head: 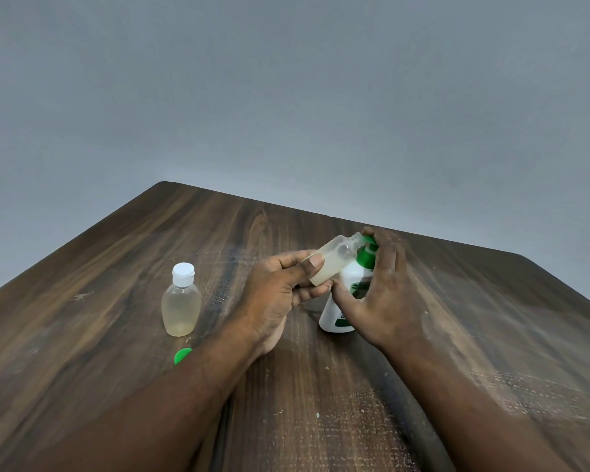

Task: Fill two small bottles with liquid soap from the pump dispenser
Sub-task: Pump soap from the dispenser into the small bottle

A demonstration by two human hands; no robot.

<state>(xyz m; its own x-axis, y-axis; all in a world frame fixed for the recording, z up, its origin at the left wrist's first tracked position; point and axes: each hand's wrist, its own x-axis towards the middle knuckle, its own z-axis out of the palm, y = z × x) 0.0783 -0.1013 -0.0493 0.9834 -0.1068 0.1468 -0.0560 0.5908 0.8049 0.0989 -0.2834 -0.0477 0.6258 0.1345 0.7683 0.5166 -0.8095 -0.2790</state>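
Two small bottles show: near left, a capped bottle stands on the table behind a green cap. Farther right, the left hand pinches the light, slippery open bottle at its base, tilted to the nozzle, while the right hand wraps the pump dispenser, a finger on its head.

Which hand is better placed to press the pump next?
Right. The right hand already wraps the pump dispenser, fingers over its green pump head. The left hand is busy tilting the open small bottle to the nozzle.
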